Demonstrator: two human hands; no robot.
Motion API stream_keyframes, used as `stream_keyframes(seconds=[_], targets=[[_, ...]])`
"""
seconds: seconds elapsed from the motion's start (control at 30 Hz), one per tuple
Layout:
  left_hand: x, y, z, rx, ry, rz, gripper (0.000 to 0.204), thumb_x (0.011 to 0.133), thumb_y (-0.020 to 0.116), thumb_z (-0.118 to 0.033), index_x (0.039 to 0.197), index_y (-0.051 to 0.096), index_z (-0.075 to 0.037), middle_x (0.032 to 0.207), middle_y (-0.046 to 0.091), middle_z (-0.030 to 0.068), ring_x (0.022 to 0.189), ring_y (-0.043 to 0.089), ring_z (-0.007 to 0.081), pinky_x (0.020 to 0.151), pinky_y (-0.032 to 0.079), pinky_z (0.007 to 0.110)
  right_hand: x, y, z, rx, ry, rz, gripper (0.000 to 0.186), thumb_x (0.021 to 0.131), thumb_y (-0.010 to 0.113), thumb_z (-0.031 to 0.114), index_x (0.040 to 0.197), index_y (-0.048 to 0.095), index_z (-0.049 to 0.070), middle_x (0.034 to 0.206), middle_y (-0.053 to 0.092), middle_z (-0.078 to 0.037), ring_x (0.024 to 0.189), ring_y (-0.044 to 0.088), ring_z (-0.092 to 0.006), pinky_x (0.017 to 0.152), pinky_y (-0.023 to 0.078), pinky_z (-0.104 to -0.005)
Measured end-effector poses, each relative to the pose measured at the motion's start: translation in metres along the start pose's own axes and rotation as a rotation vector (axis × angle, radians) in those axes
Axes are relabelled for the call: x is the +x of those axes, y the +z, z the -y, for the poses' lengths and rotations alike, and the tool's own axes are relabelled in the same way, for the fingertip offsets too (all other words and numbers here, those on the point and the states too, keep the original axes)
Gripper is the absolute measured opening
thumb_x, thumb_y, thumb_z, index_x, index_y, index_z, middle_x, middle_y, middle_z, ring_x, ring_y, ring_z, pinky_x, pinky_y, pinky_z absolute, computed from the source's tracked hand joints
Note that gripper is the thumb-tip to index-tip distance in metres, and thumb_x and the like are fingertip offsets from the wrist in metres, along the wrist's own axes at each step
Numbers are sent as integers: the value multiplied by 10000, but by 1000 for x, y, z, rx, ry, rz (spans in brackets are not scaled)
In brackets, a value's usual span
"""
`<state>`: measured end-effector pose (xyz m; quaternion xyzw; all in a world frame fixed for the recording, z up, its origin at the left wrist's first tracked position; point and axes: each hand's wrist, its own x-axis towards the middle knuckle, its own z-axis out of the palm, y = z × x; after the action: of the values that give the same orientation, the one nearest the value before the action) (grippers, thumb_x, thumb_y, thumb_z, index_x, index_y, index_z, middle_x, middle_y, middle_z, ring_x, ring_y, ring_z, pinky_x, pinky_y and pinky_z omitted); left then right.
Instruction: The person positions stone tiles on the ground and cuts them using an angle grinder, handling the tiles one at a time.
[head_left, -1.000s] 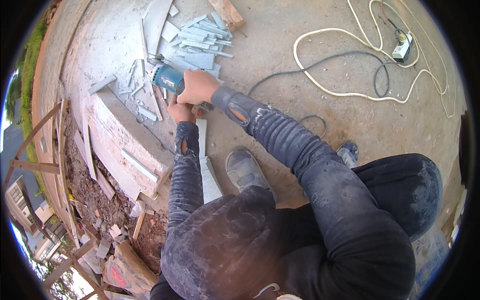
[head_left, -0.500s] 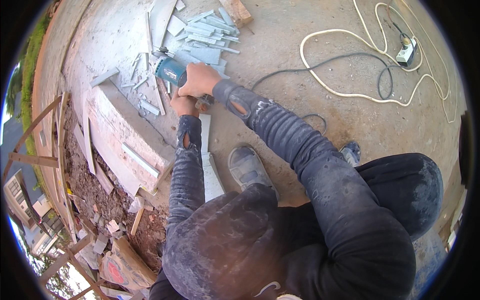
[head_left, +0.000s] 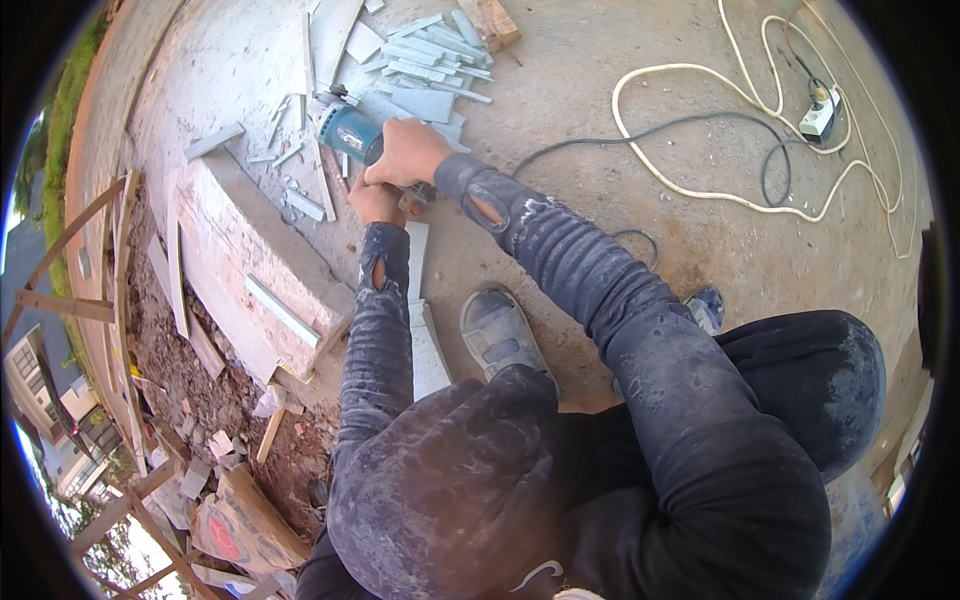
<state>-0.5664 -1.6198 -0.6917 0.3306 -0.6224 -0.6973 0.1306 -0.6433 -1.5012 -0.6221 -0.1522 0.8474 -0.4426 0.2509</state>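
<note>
The right hand wraps the rear body of a blue angle grinder; the left hand is just below, its fingers hidden, so what it pinches I cannot tell. The grinder is near pale tile strips and a concrete block. Grinder handling seems in hand; the next move calls for steady wrists.

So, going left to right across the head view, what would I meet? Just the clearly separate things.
Grass strip, paper sack, blue power tool, the gray sandal on the near foot, white power strip.
</note>
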Motion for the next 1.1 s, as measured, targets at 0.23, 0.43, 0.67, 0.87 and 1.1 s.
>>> stream_keyframes(seconds=[0.23, 0.43, 0.67, 0.87, 1.1], targets=[[2, 1, 0, -25, -15, -16, 223, 859, 508, 115, 1055, 612, 130, 984, 663, 159, 832, 661, 218, 710, 554, 341, -1, -3, 1, -6, 4, 9, 621, 609, 757, 413, 949, 671, -99, 978, 667, -311, 942, 671, -413, 843, 542, -402], [1, 3, -1, -67, -51, -24, 235, 863, 509, 114, 1079, 602, 131, 999, 657, 154, 839, 661, 221, 709, 558, 343, 0, -3, 1, -25, -1, 13, 638, 606, 762, 423, 957, 673, -102, 984, 665, -318, 948, 673, -410, 842, 544, -402], [-1, 5, -5, -57, -65, -28, 240, 867, 506, 113, 1087, 598, 131, 1003, 655, 151, 843, 660, 222, 710, 558, 348, 0, -4, 0, -18, 12, 39, 636, 605, 766, 426, 944, 678, -104, 960, 673, -310, 927, 680, -406, 832, 548, -396], [0, 3, -5, -9, -59, -29, 247, 863, 510, 121, 1094, 598, 129, 1004, 658, 138, 845, 652, 200, 724, 547, 335, -2, -3, 0, -26, 7, 18, 631, 611, 759, 426, 948, 677, -102, 967, 672, -310, 938, 679, -403, 839, 546, -397], [1, 0, -3, 10, -40, 1, 258, 853, 518, 134, 1099, 596, 128, 1003, 662, 133, 850, 650, 187, 735, 543, 326, -4, -5, 1, -29, 15, 30, 626, 615, 743, 418, 960, 675, -100, 975, 672, -308, 942, 677, -407, 848, 544, -398]])
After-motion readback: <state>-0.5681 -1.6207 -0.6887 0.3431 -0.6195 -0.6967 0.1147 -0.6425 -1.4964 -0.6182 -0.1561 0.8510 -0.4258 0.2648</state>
